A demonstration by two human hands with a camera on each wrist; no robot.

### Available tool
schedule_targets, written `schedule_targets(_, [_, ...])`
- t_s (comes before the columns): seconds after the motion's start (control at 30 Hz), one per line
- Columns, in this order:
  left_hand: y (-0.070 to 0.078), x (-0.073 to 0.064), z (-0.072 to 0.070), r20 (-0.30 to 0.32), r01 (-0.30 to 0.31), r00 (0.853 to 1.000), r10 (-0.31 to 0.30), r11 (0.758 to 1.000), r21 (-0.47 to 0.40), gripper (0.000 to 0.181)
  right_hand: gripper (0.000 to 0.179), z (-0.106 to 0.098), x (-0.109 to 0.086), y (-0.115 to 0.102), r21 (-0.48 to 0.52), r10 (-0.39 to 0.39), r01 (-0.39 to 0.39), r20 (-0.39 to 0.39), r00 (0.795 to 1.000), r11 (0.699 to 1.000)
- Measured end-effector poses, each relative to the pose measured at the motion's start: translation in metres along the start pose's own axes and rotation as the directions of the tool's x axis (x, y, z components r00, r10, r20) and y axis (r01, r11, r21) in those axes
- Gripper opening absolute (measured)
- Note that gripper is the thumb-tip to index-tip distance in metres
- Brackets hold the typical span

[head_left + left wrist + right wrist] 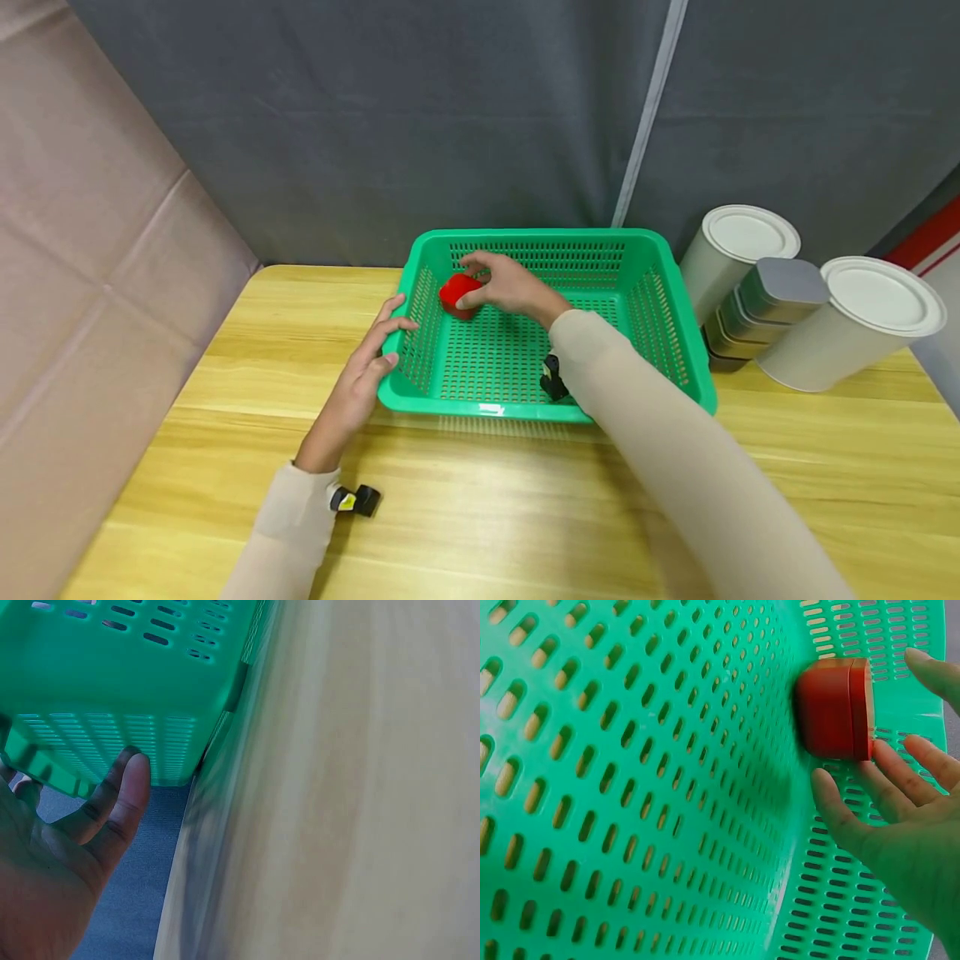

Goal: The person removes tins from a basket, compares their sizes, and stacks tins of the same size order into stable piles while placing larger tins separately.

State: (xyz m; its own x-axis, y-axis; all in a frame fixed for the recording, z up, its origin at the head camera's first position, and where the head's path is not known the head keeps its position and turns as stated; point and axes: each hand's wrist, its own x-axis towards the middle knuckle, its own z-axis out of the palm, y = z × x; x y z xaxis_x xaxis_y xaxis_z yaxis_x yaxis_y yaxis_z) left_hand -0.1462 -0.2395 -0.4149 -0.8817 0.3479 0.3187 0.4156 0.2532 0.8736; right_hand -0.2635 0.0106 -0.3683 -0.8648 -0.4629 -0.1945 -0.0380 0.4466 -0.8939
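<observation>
A green plastic basket [487,403] with slotted walls stands on the wooden table. Inside, near its left end, a small red box [454,292] with rounded corners and a lid seam rests against the mesh floor. My right hand [510,285] reaches in with fingers and thumb spread around the red box; in the right wrist view the fingertips [881,754] are right at the lid's edge. My left hand [362,372] lies at the basket's left rim, its fairly straight fingers over the edge. In the left wrist view that hand [56,855] is beside the basket's outer wall.
Right of the basket stand two white lidded canisters [750,233] [855,333], with a stack of rounded metallic tins [787,287] between them. A grey curtain [420,125] hangs behind the table [480,517], and a padded pinkish wall [97,250] borders the left.
</observation>
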Motion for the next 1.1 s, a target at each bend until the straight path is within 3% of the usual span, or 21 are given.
schedule_targets(0.57, [0.0005, -0.0007, 0.0002, 0.002, 0.012, 1.000, -0.012, 1.000, -0.002, 0.042, 0.074, 0.0055, 0.0027, 0.0017, -0.129, 0.024, -0.012, 0.092, 0.995, 0.992])
schedule_targets(0.9, [0.0011, -0.0001, -0.0002, 0.002, 0.007, 1.000, -0.007, 1.000, -0.002, 0.041, 0.071, 0.0077, 0.0024, 0.0034, -0.110, 0.056, -0.041, 0.132, 0.990, 0.993])
schedule_targets(1.1, [0.0012, 0.0000, -0.0002, 0.001, 0.001, 1.000, -0.001, 1.000, 0.003, 0.041, 0.068, 0.0093, 0.0036, 0.0049, -0.151, 0.046, -0.024, 0.147, 0.988, 0.988])
